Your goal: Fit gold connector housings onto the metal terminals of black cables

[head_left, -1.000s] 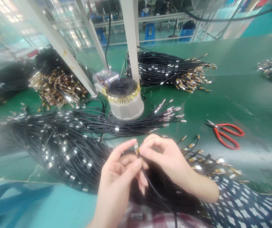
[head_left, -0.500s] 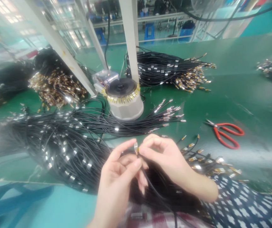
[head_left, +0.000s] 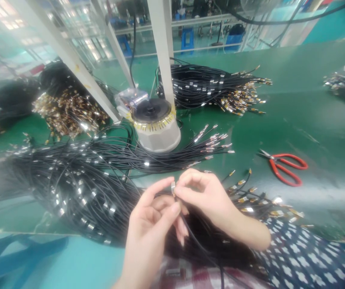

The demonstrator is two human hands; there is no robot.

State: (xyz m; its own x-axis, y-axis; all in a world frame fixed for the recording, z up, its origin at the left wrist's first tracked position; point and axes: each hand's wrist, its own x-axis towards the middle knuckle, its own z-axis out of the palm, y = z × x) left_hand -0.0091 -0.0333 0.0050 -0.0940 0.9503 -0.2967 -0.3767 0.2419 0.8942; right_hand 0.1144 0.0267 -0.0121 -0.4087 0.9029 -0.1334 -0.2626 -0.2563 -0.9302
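My left hand [head_left: 154, 218] is closed round a black cable [head_left: 195, 239] just below its end, with the index finger stretched up to the tip. A small silvery metal connector [head_left: 173, 186] stands upright there. My right hand [head_left: 205, 194] pinches with thumb and index finger at the side of this connector, where a bit of yellowish material shows; the fingertips hide the exact contact. From my hands the cable runs down toward my lap. Cables with yellow-wrapped ends [head_left: 250, 198] lie beside my right forearm.
A white round tape dispenser [head_left: 159, 136] with yellow strips round its rim stands behind my hands. Red-handled pliers [head_left: 287, 166] lie at the right. Black cable bundles [head_left: 79, 184] spread across the left, with another bundle [head_left: 199, 86] at the back. White posts [head_left: 162, 52] rise from the green table [head_left: 295, 120].
My right fingertips have shifted slightly at the connector, and less of the yellowish bit shows. The view has moved a little; both hands stay at the cable end.
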